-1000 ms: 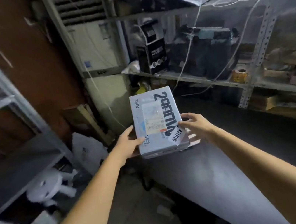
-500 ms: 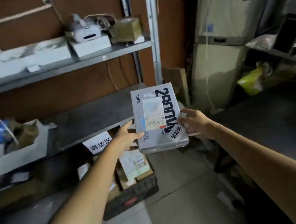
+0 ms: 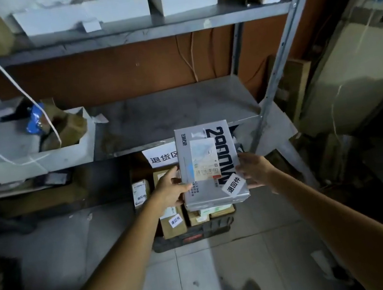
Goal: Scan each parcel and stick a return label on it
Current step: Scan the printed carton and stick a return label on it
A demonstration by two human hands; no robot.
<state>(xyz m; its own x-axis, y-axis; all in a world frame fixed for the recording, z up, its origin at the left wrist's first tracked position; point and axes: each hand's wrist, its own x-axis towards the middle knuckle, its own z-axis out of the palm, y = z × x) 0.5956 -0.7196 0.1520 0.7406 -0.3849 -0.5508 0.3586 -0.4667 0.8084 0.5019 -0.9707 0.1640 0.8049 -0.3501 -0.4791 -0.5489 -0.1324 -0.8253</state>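
Note:
I hold a flat grey parcel box [image 3: 210, 167] out in front of me with both hands. My left hand [image 3: 171, 189] grips its left edge, thumb on top. My right hand [image 3: 256, 172] holds its right edge. A shipping label with a barcode [image 3: 205, 159] covers the middle of the top, and a white return label [image 3: 234, 185] sits on the near right corner. The box hangs above a dark crate [image 3: 192, 236] on the floor that holds several other parcels, some with white return labels [image 3: 175, 220].
A white paper sign [image 3: 161, 158] hangs from the edge of the grey metal shelf [image 3: 170, 115] above the crate. A white tray of clutter [image 3: 28, 148] sits on the shelf's left. White boxes stand on the upper shelf [image 3: 118, 35]. Tiled floor lies below.
My view has swung left from the dark table to the shelving. Both hands carried the parcel along and it now hangs over the crate of parcels under the shelf.

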